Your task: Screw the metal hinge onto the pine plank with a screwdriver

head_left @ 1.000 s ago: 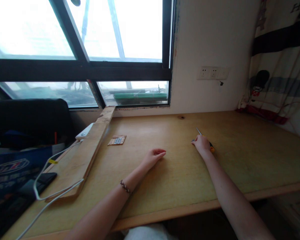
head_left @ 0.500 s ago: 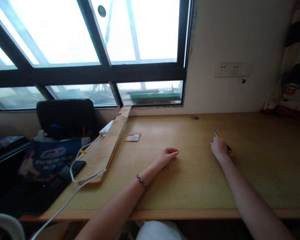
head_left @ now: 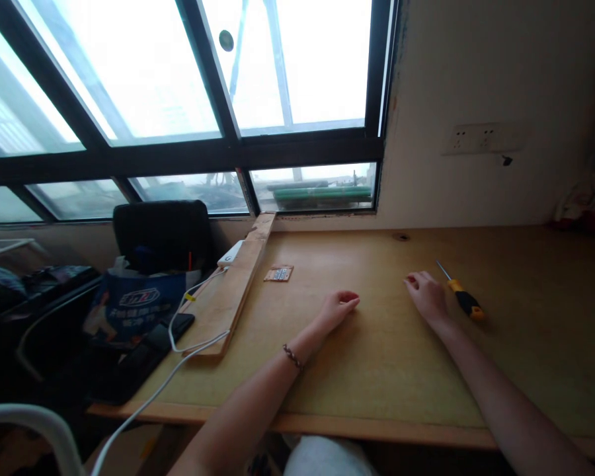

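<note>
Right now, through the head view, I have both hands low over the tabletop, well apart from each other. My left hand has its fingers loosely curled toward the thumb; I cannot tell whether anything sits between them. A braided bracelet circles that wrist. My right hand is bent inward, thumb and forefinger drawn close together, and at this size I cannot make out whether the fingertips pinch something small. Just beside it, on its outer side, a screwdriver lies on the wood, its black and yellow handle toward the near right and its thin metal shank aimed away and to the left. Farther off, beyond my left hand and nearer the window, I see a small wooden piece lying flat with silvery metal parts on it. To the left of that, a long plank runs along the tabletop's left side, with a white power strip next to its far part. A white cable loops beside the plank, crosses its near end and drops toward me. Past that edge stand a blue bag and a black chair.
</note>
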`<move>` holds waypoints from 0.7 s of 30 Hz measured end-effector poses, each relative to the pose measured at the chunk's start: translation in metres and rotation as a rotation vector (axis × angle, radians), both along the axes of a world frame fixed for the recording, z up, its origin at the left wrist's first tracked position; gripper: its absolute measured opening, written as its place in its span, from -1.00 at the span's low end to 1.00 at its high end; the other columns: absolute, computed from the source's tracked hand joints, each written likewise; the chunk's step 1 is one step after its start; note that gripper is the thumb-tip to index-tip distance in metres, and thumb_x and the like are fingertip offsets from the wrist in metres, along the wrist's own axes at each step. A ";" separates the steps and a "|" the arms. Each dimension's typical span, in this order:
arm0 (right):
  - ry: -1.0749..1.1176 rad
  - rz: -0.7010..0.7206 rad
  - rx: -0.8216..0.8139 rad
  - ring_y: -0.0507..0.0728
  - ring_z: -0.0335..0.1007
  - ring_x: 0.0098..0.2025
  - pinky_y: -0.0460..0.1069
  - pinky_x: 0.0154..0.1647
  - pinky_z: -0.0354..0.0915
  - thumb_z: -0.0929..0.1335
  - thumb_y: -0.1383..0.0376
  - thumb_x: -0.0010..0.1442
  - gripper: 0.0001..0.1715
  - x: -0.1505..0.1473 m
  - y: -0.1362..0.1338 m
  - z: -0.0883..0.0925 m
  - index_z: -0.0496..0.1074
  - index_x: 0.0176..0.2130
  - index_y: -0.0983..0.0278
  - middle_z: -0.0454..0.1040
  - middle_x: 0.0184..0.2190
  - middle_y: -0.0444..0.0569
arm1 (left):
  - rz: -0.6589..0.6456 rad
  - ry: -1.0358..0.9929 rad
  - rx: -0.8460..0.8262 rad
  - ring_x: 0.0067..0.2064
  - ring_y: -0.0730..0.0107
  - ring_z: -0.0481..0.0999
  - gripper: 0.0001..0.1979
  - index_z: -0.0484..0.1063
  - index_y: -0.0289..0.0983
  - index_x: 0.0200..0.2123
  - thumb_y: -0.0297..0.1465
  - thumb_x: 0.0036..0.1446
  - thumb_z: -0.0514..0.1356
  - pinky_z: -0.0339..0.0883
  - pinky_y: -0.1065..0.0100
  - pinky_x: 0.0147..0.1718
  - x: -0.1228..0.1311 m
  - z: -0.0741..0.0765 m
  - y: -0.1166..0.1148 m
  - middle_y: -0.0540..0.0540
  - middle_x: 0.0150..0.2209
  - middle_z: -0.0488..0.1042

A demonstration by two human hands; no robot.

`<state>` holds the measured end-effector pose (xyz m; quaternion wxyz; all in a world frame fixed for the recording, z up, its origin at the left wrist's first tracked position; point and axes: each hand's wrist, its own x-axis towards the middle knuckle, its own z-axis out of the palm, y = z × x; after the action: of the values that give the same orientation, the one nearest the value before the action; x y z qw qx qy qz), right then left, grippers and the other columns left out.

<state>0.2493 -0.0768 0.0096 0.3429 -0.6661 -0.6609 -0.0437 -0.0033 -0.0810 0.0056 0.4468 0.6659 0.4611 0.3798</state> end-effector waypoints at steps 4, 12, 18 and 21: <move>0.009 0.272 -0.026 0.04 0.24 -0.51 -0.07 -0.42 0.09 0.22 0.16 0.15 -0.61 -0.035 -0.017 0.004 0.34 -0.59 0.28 0.37 -0.58 -0.05 | 0.191 0.065 0.177 -0.22 0.29 0.47 -0.60 0.34 -0.33 -0.07 -0.28 0.01 0.15 0.30 0.29 -0.20 -0.031 0.016 0.011 -0.22 -0.24 0.49; 0.290 0.403 -0.069 0.05 0.27 -0.54 -0.08 -0.47 0.10 0.27 0.19 0.11 -0.79 -0.089 -0.055 0.021 0.40 -0.30 0.24 0.39 -0.58 -0.11 | 0.810 0.822 0.455 0.08 -0.03 0.19 -0.37 0.15 -0.54 0.03 -0.21 -0.02 0.11 0.03 0.07 0.03 -0.173 0.038 0.016 -0.45 -0.01 0.25; 0.161 0.795 -0.038 0.05 0.31 -0.41 -0.09 -0.40 0.11 0.22 0.32 0.15 -0.80 -0.169 -0.114 0.030 0.40 -0.41 0.23 0.44 -0.48 -0.05 | 1.011 1.198 0.133 0.02 -0.29 0.19 -0.16 0.06 -0.53 0.09 -0.08 -0.17 0.15 0.03 -0.07 -0.09 -0.215 0.027 0.007 -0.55 -0.01 0.19; 0.120 0.876 -0.032 0.03 0.32 -0.40 -0.10 -0.40 0.11 0.23 0.33 0.14 -0.83 -0.193 -0.129 0.033 0.40 -0.36 0.24 0.45 -0.46 -0.06 | 0.998 1.174 -0.002 -0.04 -0.23 0.27 -0.19 0.05 -0.48 0.09 -0.09 -0.14 0.12 0.11 -0.02 -0.15 -0.219 0.029 0.004 -0.51 -0.05 0.23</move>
<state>0.0564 -0.2057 0.0430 0.3562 -0.3298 -0.8605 0.1547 -0.2219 -0.0765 0.0349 -0.0949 0.4711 0.8687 0.1203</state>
